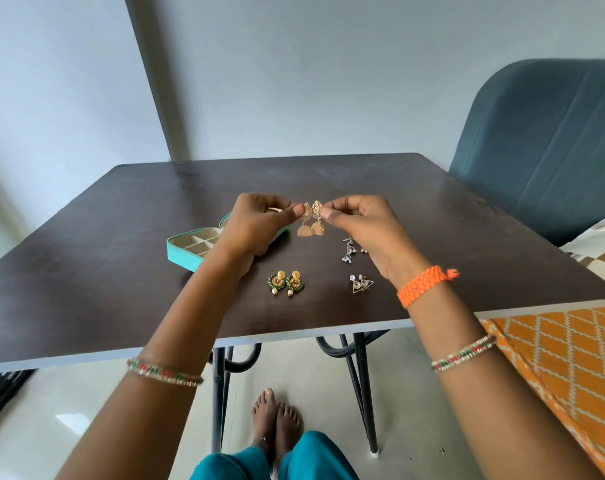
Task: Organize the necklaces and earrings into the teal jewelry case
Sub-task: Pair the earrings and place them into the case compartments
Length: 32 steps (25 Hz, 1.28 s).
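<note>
Down at the bottom, two bare feet (pixel 276 419) rest on the pale floor between teal trouser legs, with the black hairpin legs (pixel 361 393) of the worktop just beyond. An orange patterned cloth (pixel 567 368) lies off to the right. On the dark worktop (pixel 86 289), nearest its front edge, sits a pair of green-and-gold earrings (pixel 287 283), side by side, and to the right a pair of silver triangle earrings (pixel 359 284). Further in, silver dangling earrings (pixel 349 251) lie partly hidden by the right wrist. Above them both hands are raised: the left hand (pixel 259 220) pinches one gold jhumka earring (pixel 305 221), and the right hand (pixel 359 223), with an orange braided band at its wrist, pinches the other gold jhumka (pixel 318 220). Each grip is closed on its earring's top, bells hanging free, the two nearly touching. Behind the left hand, the teal jewelry case (pixel 186 249) lies open, its beige compartments showing nothing inside where visible; the left forearm covers part of it. A blue chair (pixel 543 143) stands far right.
</note>
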Each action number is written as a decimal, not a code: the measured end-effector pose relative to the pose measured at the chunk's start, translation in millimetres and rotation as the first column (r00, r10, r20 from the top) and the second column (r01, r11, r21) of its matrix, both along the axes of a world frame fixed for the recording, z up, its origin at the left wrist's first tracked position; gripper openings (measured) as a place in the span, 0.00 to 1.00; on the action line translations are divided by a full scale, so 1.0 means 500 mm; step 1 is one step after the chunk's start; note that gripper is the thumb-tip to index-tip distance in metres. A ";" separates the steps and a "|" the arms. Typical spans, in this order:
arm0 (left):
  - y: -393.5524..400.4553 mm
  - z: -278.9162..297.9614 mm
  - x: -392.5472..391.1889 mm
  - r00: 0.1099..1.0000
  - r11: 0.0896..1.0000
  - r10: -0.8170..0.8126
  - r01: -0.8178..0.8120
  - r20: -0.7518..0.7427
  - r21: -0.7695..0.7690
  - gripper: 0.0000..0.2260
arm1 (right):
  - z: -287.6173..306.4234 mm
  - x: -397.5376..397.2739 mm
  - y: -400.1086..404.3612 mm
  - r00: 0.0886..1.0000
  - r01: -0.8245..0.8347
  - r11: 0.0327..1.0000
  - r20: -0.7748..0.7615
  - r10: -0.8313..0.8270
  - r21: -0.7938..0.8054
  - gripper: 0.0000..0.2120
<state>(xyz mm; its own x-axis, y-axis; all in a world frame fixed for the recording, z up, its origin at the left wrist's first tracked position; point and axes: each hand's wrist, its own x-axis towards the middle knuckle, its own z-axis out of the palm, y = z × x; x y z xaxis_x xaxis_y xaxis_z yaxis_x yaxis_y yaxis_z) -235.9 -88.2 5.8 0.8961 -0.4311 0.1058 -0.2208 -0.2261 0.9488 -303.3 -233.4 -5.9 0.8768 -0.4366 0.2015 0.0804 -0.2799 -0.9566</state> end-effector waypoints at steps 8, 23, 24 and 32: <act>0.079 0.047 -0.117 0.993 0.967 -0.100 0.083 -0.059 -0.239 0.06 | 0.057 -0.114 0.108 0.964 -0.256 0.855 0.181 0.194 0.450 0.05; 0.109 -0.008 -0.185 0.983 0.802 -0.020 -0.092 -0.181 -0.590 0.05 | 0.031 -0.135 0.175 0.956 -0.284 0.724 0.238 0.169 0.629 0.05; 0.109 -0.006 -0.183 0.985 0.808 -0.010 -0.095 -0.174 -0.582 0.05 | 0.032 -0.135 0.173 0.961 -0.271 0.740 0.216 0.172 0.616 0.05; 0.125 -0.013 -0.174 0.983 0.842 -0.038 -0.066 -0.182 -0.535 0.03 | 0.020 -0.126 0.178 0.975 -0.224 0.753 0.146 0.170 0.619 0.06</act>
<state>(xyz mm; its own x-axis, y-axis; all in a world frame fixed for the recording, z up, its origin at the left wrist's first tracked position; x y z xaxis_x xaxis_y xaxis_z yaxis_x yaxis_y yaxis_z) -322.8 -25.7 -0.6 0.9274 -0.3405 0.1551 -0.0373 0.3283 0.9438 -366.3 -144.5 4.1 0.9515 -0.3074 0.0132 0.1452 0.4108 -0.9001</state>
